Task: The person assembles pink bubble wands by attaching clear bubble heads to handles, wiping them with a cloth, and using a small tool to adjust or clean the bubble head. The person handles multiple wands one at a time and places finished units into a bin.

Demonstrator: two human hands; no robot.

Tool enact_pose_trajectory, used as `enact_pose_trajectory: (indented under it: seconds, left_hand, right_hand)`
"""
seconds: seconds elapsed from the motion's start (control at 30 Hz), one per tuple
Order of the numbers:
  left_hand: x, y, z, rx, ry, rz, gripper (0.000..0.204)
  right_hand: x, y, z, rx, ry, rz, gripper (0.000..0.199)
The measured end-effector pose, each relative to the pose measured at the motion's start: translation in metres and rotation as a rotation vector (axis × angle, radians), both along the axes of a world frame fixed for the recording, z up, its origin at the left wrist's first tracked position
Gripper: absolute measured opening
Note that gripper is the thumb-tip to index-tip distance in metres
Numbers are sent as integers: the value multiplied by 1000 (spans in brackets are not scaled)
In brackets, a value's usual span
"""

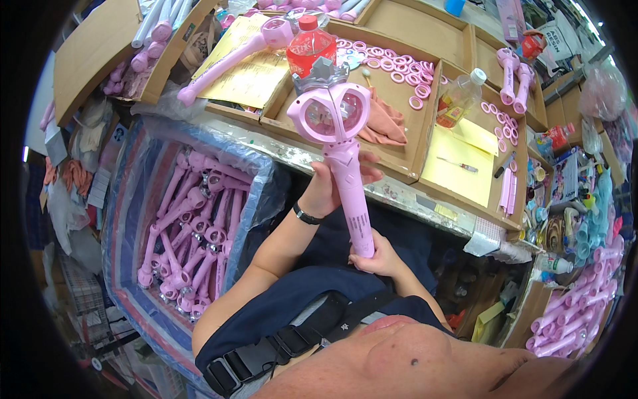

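I hold a pink toy wand (345, 166) upright in front of me with both hands. Its round head has a clear window and a silver crown piece on top. My left hand (324, 189), with a dark band on the wrist, grips the upper part of the handle just under the head. At the bottom end of the handle, my right hand (377, 259) closes around it. The wand's head stands in front of a cardboard tray (405, 143) on the workbench.
A striped bag-lined bin (143, 199) at my left holds several pink wands (193, 233). Cardboard trays on the bench hold pink rings (392, 66), a peach cloth (385, 120), a red-topped bottle (309, 43), yellow sheets (458, 166) and a screwdriver (458, 164). More pink handles (575, 312) lie at the right.
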State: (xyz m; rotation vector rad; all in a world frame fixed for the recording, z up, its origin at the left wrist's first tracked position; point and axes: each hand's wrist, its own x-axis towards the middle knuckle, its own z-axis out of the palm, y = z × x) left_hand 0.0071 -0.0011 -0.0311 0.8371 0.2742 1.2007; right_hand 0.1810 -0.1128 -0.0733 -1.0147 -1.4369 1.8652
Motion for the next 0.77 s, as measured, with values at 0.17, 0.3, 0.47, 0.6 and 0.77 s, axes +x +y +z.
enact_pose_trajectory:
  seconds: [0.17,0.3,0.47,0.6,0.77]
  left_hand:
    - [5,-13,-7,-59,25,-78,95]
    - [3,-15,-1,-92,123,-112,87]
    - [6,-18,4,-75,157,-155,101]
    - [9,-17,-1,16,203,-137,83]
    - [4,-16,-26,127,689,-111,77]
  right_hand:
    - [2,0,-2,-5,-38,-14,39]
    - [2,1,-10,150,-171,-55,40]
    - [3,1,-18,304,-316,-119,42]
    - [7,4,-2,182,-162,-178,39]
    - [68,67,70,66,99,-382,44]
